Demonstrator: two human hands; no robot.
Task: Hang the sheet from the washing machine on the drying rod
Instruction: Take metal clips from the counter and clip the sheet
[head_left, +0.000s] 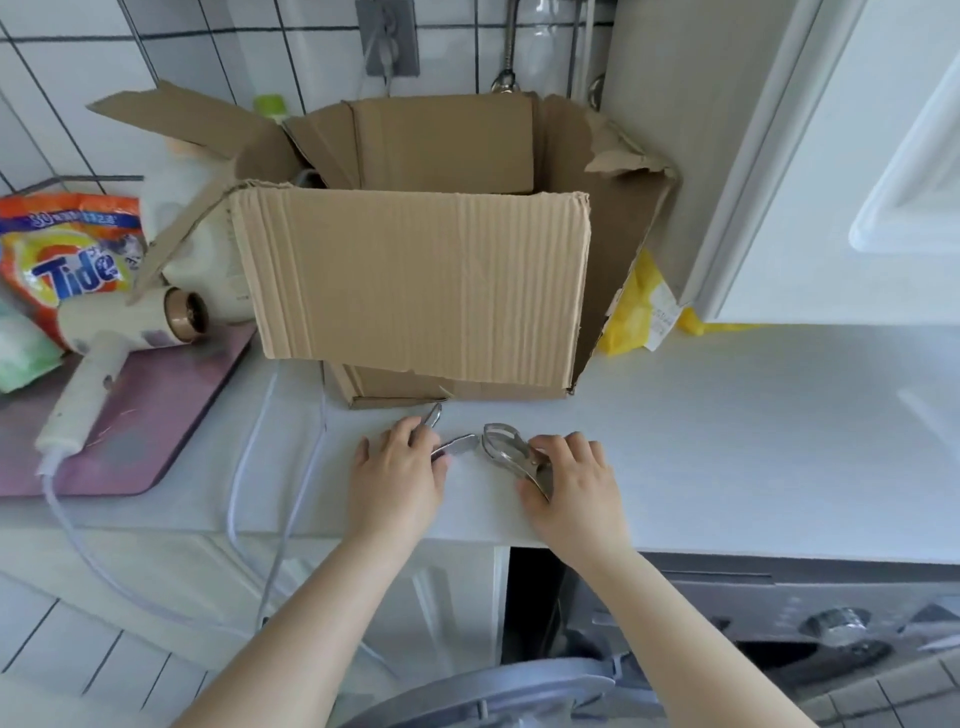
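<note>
Two large metal clips lie on the white countertop (727, 441) in front of a cardboard box. My left hand (397, 475) grips one metal clip (451, 446). My right hand (574, 480) grips the other metal clip (506, 444). Below the counter stands the grey washing machine (779, 618), its round door (498, 696) swung open at the bottom of the view. No sheet and no drying rod are in sight.
An open cardboard box (421, 280) stands behind the hands. A hair dryer (119, 343) lies on a pink board (130, 431) at the left, its cord (249, 467) trailing over the counter. A Tide bag (67, 260) and yellow bag (639, 306) flank the box.
</note>
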